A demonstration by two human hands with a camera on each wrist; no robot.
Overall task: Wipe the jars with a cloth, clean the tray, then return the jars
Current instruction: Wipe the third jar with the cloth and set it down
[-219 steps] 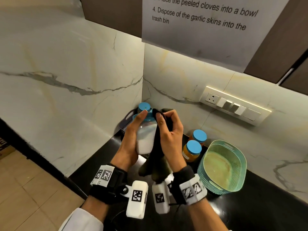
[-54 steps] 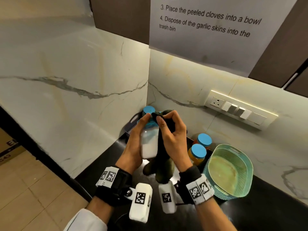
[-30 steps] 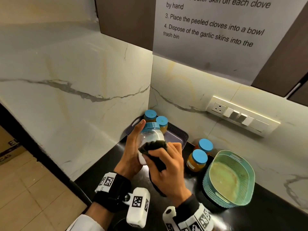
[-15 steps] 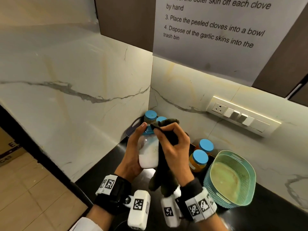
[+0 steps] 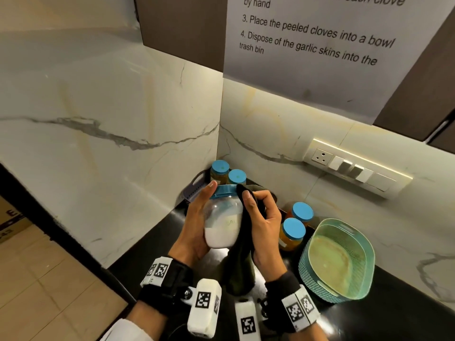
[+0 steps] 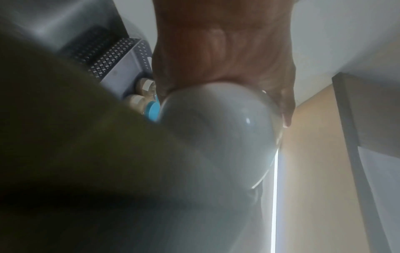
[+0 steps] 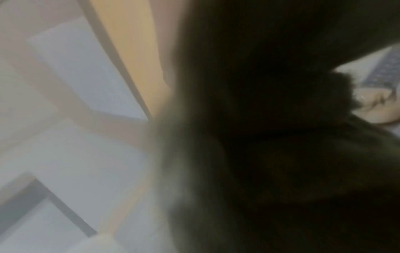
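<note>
Black counter (image 5: 406, 316) meets marble walls at its back corner, where a grey tray (image 5: 194, 188) holds two blue-lidded jars (image 5: 219, 169). Above its front edge, left hand (image 5: 197, 227) fingers wrap a white-powder jar (image 5: 222, 222); right hand (image 5: 264, 225) fingers clamp a dark cloth (image 5: 240, 264) against its side.

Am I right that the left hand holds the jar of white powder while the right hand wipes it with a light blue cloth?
Not quite: the cloth is dark, as the head view shows. The left hand does hold the jar of white powder while the right hand wipes.
</note>
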